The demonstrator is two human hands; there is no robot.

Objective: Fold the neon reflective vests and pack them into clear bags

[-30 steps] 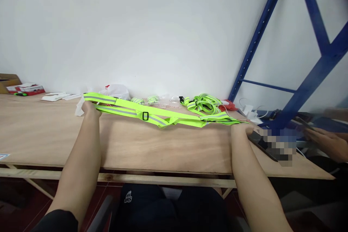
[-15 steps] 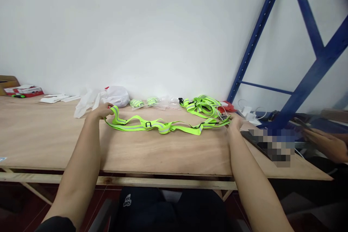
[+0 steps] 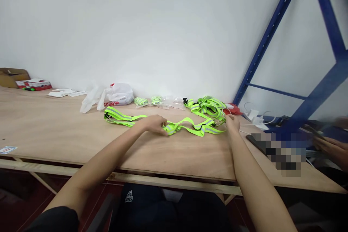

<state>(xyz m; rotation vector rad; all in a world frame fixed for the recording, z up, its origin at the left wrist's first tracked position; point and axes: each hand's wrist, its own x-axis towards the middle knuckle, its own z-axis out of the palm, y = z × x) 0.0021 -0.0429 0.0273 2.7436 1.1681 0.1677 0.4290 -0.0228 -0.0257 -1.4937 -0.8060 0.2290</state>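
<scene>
Left hand (image 3: pixel 153 123) moved to reflective strap (image 3: pixel 187 126) middle, right hand (image 3: pixel 232 122) unmoved

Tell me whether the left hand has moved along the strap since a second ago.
Yes. The left hand moved right, away from the white plastic bag, to the reflective strap middle.

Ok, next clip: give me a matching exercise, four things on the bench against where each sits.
Things:
1. flat neon-yellow reflective strap
2. white plastic bag
3. tangled pile of neon-yellow straps
4. brown cardboard box

Places:
A. far left edge by the wall
B. between left hand and right hand
C. by the wall, left of centre
D. beside the blue steel rack

Pairs: 1-B, 2-C, 3-D, 4-A
</scene>
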